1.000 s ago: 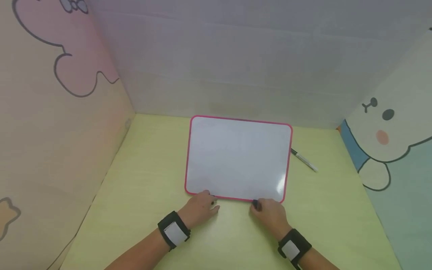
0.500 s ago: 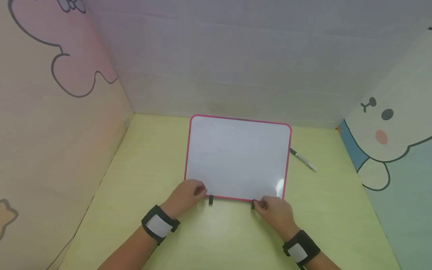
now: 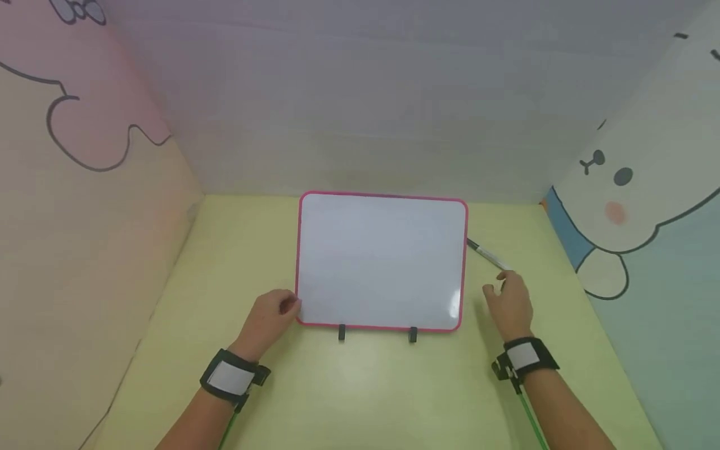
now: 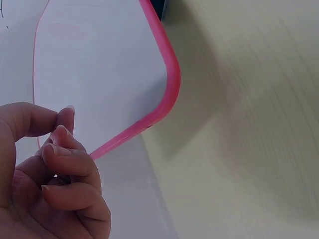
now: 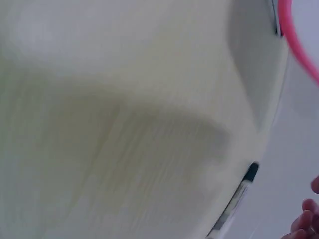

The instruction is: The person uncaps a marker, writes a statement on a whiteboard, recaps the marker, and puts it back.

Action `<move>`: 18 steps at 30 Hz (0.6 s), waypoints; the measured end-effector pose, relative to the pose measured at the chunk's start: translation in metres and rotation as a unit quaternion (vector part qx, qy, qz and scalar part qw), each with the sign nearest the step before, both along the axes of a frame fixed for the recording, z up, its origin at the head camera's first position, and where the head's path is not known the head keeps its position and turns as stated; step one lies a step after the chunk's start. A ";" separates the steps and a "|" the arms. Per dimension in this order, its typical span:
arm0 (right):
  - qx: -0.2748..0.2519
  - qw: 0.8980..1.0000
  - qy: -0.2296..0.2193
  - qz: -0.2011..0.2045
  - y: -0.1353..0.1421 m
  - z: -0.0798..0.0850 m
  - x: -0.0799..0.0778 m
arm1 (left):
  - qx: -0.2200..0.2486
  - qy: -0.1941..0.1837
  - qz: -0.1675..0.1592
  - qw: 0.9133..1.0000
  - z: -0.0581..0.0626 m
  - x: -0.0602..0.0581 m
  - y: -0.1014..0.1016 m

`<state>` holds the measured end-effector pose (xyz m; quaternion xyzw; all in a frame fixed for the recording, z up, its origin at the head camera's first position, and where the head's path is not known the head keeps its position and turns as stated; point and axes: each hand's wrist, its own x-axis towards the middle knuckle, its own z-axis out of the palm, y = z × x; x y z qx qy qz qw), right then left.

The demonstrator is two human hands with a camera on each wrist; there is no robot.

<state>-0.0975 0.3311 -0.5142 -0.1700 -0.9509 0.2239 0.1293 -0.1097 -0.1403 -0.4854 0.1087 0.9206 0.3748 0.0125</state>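
Nearest the camera, two forearms with black-and-white wristbands come in over the yellow-green tabletop (image 3: 360,387). The left hand (image 3: 269,319) sits at the lower left corner of the whiteboard (image 3: 381,259), its fingers loosely curled and holding nothing; the left wrist view shows the fingertips (image 4: 62,149) bunched just beside the pink frame (image 4: 169,89), but whether they touch it is hard to tell. The right hand (image 3: 509,300) is off the board to its right, fingers relaxed and a little spread, empty, with the near end of the marker (image 3: 488,255) just past its fingertips; contact cannot be made out. In the right wrist view the picture is blurred, only the fingertips (image 5: 305,221) show at the lower right edge, and the marker (image 5: 234,204) is cut off there.

The whiteboard stands tilted on two small black feet (image 3: 341,333) at its lower edge, blank, its back hidden. The marker lies behind its right edge, the far tip covered by the frame. Cartoon-printed walls (image 3: 84,187) close in the tabletop.
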 end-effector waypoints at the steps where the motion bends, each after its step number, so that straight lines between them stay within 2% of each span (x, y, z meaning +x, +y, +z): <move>1: -0.002 1.000 -0.021 -0.012 0.009 -0.003 -0.006 | -0.002 0.002 0.001 1.000 -0.001 0.000 -0.002; 3: 0.004 0.998 -0.055 -0.025 0.022 -0.008 -0.015 | -0.004 0.009 0.002 1.000 -0.003 0.001 -0.007; 6: 0.021 0.996 -0.081 -0.031 0.030 -0.016 -0.027 | -0.004 0.023 0.014 1.000 -0.006 0.003 -0.016; 9: 0.047 0.994 -0.098 -0.022 0.031 -0.025 -0.036 | -0.006 0.039 0.049 0.998 -0.010 0.006 -0.023; 13: 0.090 0.991 -0.102 -0.011 0.029 -0.035 -0.045 | 0.004 0.026 0.092 0.995 -0.015 0.007 -0.027; 18: 0.143 0.985 -0.096 -0.011 0.023 -0.037 -0.051 | 0.012 0.001 0.084 0.996 -0.023 0.005 -0.029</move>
